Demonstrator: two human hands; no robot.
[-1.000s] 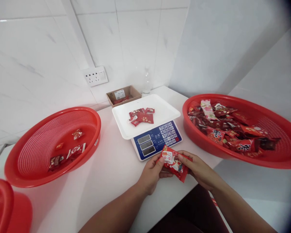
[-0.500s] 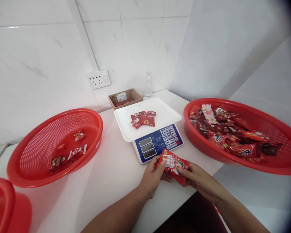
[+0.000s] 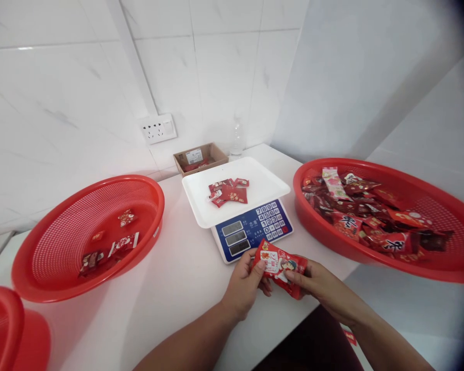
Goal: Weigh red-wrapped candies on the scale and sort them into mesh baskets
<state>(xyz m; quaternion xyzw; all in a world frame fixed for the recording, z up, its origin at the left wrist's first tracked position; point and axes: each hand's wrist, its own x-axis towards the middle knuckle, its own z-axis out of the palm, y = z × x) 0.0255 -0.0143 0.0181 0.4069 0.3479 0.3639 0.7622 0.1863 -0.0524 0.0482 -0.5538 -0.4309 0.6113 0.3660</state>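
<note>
Between both hands is a red printed snack packet (image 3: 280, 268), held over the table's front edge. My left hand (image 3: 247, 283) pinches its left end, thumb on top and fingers underneath. At the other end my right hand (image 3: 317, 282) grips it with the thumb pressed on the printed face. Just beyond stands a blue and white digital scale (image 3: 251, 229). Several small red packets (image 3: 230, 192) lie together on its white tray (image 3: 259, 178). The digits on its displays are too blurred to read.
A red basket (image 3: 325, 245) at right is heaped with wrapped snacks. At left another red basket (image 3: 50, 252) holds several packets, with a further red basket (image 3: 15, 309) in the near corner. Behind the scale are a cardboard box (image 3: 212, 153) and a clear bottle (image 3: 237, 136).
The packet stays in both hands, its right end turned slightly more. The view has shifted a little; the scale and baskets have not moved.
</note>
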